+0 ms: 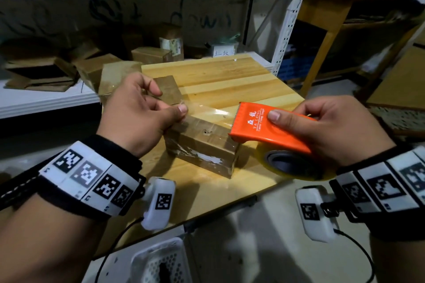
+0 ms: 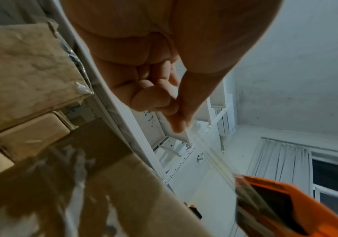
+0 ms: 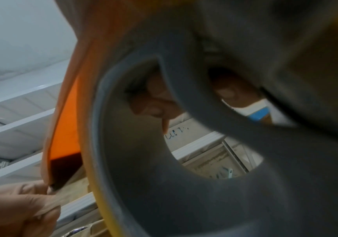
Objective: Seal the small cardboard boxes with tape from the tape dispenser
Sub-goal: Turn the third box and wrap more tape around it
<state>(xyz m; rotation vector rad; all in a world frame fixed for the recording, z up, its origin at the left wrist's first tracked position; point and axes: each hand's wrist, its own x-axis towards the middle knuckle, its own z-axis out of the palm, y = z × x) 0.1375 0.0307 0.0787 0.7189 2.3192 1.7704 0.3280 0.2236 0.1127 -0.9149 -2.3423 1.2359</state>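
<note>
Left hand (image 1: pixel 138 112) pinches the free end of the clear tape (image 1: pixel 207 111) between thumb and forefinger; the other fingers are curled in loosely. Right hand (image 1: pixel 331 131) is clenched round the orange tape dispenser (image 1: pixel 269 128), thumb flat on its top plate and fingers wrapped over the far side of the roll (image 1: pixel 292 165) (the right wrist view shows little beyond the blurred grey hub).

Why held so: the strip is drawn out between the two hands, just above the small cardboard box (image 1: pixel 202 145) that sits on the bench (image 1: pixel 218 76) below and between them. My read is that it is being held taut and level so it can be laid flat along the top of the box without wrinkling. The serrated edge of the dispenser points toward the left hand, ready to cut.

Pose: both wrists are level and the palms face inward. Left hand is over the near-left end of the box, right hand just beyond its right end. The tape does not look pressed down yet, though I can't tell for sure at the left end.

The box already carries older tape on its front face. A second small box (image 1: pixel 167 89) sits just past the left fingers; more boxes are stacked on the shelf (image 1: pixel 46 99) further left.

Likely next: lower both hands, stick the left end, then run the dispenser across.
</note>
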